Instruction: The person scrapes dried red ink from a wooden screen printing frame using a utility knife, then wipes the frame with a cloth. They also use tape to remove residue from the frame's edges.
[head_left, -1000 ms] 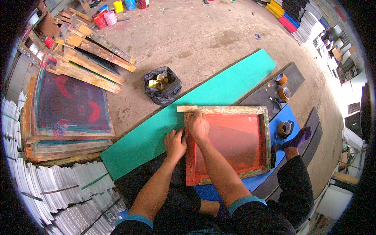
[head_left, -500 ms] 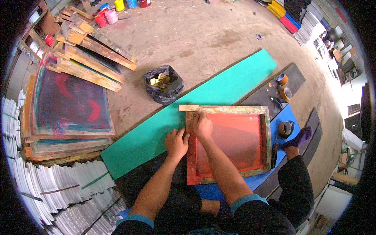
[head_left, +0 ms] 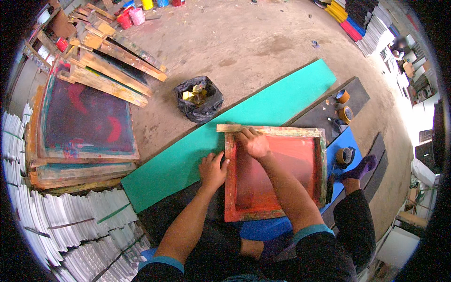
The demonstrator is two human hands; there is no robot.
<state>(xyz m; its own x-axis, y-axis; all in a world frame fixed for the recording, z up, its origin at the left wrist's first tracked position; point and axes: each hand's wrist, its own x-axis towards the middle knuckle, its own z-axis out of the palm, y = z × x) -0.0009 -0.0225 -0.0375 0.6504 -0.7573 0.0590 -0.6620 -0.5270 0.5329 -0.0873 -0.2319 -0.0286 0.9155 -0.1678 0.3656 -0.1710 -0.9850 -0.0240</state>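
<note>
A wooden screen-printing frame [head_left: 229, 183] with red-stained mesh lies flat in front of me, its top rail sticking out past the left corner. My right hand [head_left: 255, 143] bends over the inside of that top rail near the corner. Its fingers are pressed together, and whatever they pinch is hidden. Along the outer left side rests my left hand [head_left: 213, 170], fingers apart over the green board [head_left: 277, 98], with the thumb at the frame's edge. The frame lies partly over the green board and a blue board [head_left: 346, 141].
A black bag-lined bin [head_left: 199, 99] stands beyond the green board. Several tape rolls [head_left: 345, 114] sit on dark and blue boards at the right. Other screen frames [head_left: 87, 122] are stacked at the left, above bundled white sheets [head_left: 84, 216]. My socked foot [head_left: 364, 167] is at the right.
My right hand has shifted right along the top rail, away from the frame's left corner. My left hand stays at the left side. The whole view has shifted slightly.
</note>
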